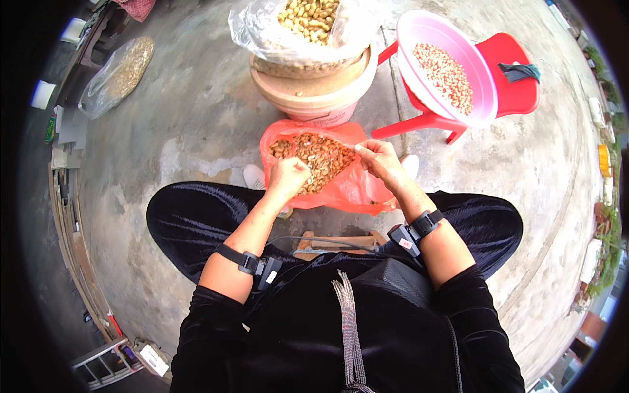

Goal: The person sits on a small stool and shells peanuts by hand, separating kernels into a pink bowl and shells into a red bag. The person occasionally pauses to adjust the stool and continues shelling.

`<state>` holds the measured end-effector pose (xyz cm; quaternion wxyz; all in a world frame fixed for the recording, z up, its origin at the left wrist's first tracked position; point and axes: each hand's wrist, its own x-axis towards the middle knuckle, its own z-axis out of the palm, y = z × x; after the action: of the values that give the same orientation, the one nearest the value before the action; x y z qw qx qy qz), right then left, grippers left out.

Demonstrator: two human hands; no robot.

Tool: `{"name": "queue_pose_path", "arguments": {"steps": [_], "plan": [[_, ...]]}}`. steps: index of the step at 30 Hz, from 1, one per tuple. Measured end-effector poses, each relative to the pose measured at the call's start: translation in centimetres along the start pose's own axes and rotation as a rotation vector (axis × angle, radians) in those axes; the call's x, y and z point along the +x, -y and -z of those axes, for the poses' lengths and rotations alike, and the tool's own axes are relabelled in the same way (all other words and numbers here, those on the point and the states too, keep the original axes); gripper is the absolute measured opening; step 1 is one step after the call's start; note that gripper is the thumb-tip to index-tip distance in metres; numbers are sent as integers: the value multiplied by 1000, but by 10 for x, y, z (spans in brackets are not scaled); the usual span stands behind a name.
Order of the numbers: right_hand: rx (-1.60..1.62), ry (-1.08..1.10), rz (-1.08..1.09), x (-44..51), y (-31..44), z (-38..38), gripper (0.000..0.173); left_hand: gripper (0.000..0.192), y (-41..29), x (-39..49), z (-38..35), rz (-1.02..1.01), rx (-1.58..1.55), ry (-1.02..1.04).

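An orange-red plastic bag point(344, 184) lies spread between my feet, holding brown peanut shells point(319, 164). My left hand point(289, 176) is over the bag's left part with its fingers curled; whether anything is inside them is hidden. At the bag's right upper edge, my right hand point(377, 158) pinches the plastic between thumb and fingers. Just beyond the bag stands a wide tub point(314, 93) with a tan rim. On it rests a clear plastic bag point(253, 32) of unshelled peanuts point(309, 19). Shelled peanuts point(444, 76) fill part of a pink basin point(484, 100) to the right.
The basin leans on a red plastic chair point(511, 93) with a dark cloth point(521, 72) on it. Another clear bag point(118, 73) lies on the concrete floor point(196, 98) at left. A metal ladder point(105, 363) and wooden boards point(73, 255) line the left edge.
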<state>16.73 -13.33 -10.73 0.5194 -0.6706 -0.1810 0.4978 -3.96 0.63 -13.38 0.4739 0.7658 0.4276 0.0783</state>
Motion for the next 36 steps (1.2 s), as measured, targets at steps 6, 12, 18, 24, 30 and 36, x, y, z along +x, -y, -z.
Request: {"name": "queue_pose_path", "arguments": {"steps": [6, 12, 18, 24, 30, 36], "plan": [[39, -492, 581, -5, 85, 78, 16, 11, -3, 3, -5, -61, 164, -37], [259, -591, 657, -18, 154, 136, 22, 11, -14, 7, -2, -15, 7, -81], [216, -593, 735, 3, 156, 176, 30, 12, -27, 1, -1, -2, -88, -22], [291, -485, 678, 28, 131, 194, 43, 10, -36, 1, 0, 40, -161, 10], [103, -374, 583, 4, 141, 157, 35, 11, -50, -2, 9, 321, -793, 207], [-403, -119, 407, -27, 139, 92, 23, 11, -75, -8, 18, 241, -737, 197]]}}
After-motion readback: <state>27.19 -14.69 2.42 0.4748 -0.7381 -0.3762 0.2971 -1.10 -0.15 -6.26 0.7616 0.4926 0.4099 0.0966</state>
